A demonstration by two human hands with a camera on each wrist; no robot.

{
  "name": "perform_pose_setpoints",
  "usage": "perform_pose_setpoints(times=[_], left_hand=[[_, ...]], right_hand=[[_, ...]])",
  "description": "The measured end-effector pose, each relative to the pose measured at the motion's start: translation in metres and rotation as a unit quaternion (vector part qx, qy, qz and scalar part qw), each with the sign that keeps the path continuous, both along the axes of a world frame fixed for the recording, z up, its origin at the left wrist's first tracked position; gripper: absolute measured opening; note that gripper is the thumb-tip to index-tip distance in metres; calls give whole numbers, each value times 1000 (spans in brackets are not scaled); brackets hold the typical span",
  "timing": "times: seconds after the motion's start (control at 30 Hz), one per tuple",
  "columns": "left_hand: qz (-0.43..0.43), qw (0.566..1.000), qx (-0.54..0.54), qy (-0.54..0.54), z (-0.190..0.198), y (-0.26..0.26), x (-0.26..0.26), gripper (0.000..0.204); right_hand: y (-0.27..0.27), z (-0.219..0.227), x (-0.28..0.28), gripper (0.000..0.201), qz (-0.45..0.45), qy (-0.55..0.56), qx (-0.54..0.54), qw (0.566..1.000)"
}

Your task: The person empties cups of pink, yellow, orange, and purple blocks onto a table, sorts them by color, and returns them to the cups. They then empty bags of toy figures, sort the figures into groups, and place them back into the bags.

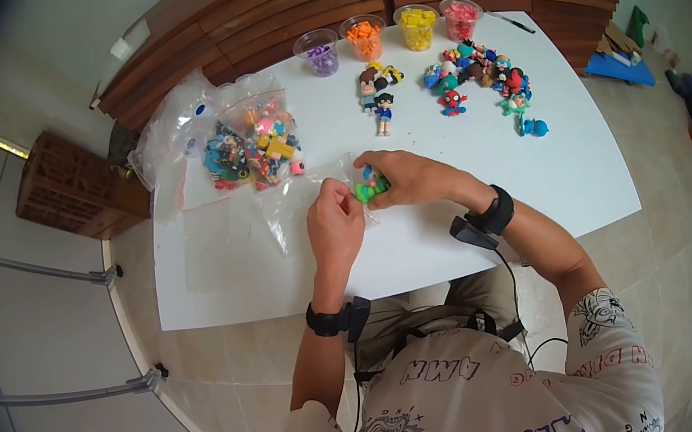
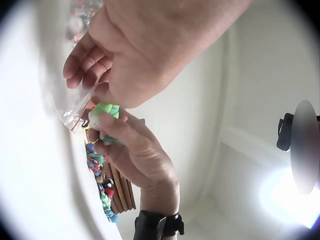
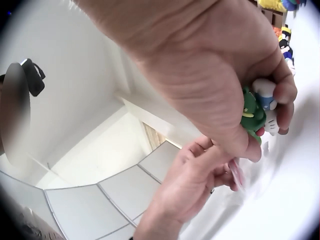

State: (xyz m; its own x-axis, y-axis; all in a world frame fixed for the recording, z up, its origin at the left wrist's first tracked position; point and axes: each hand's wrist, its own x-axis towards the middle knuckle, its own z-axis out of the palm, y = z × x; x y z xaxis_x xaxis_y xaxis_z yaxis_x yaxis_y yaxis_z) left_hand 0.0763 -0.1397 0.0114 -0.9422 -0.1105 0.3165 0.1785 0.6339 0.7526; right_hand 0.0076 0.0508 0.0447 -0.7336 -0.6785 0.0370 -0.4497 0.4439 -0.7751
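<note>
In the head view, my left hand pinches the edge of a clear plastic zip bag over the table's near half. The bag's red-lined edge shows between the fingers in the left wrist view. Close beside it, my right hand grips small toy figures at the bag's mouth. One is a green figurine, near the thumb. Against it sits a white-and-blue figurine, held under the curled fingers and partly hidden by them.
Clear cups of purple, orange, yellow and pink pieces line the far edge. Filled toy bags lie left. Several figures lie right, a few more mid-table. A dark pen lies far right.
</note>
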Motion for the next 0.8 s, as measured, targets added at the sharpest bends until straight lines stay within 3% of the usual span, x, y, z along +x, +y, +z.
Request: perform_pose_setpoints(times=[0.13, 0.23, 0.3, 0.43, 0.5, 0.6, 0.63, 0.7, 0.8], left_hand=[[22, 1000, -1, -2, -6, -13, 0, 8], [26, 999, -15, -17, -7, -20, 2, 8], [33, 999, -9, -21, -7, -22, 4, 7], [26, 999, 21, 7, -6, -27, 3, 10], [58, 998, -22, 12, 1, -31, 4, 10], [53, 999, -5, 13, -4, -39, 6, 10], [54, 998, -5, 12, -5, -41, 6, 10], [47, 999, -12, 6, -4, -41, 9, 11], [44, 999, -16, -24, 4, -39, 14, 13]], right_hand=[[-7, -13, -1, 68, 6, -16, -44, 999], [-16, -23, 6, 69, -24, 16, 12, 1000], [-23, -19, 12, 71, -67, 13, 0, 998], [-37, -26, 10, 72, -58, -29, -48, 997], [-46, -38, 7, 68, -42, -204, -128, 970], [-51, -48, 11, 65, -26, -264, -211, 941], [-54, -50, 11, 65, -25, -266, -211, 940], [-61, -53, 14, 62, -62, -154, -146, 975], [-74, -51, 13, 62, -104, -64, -142, 982]])
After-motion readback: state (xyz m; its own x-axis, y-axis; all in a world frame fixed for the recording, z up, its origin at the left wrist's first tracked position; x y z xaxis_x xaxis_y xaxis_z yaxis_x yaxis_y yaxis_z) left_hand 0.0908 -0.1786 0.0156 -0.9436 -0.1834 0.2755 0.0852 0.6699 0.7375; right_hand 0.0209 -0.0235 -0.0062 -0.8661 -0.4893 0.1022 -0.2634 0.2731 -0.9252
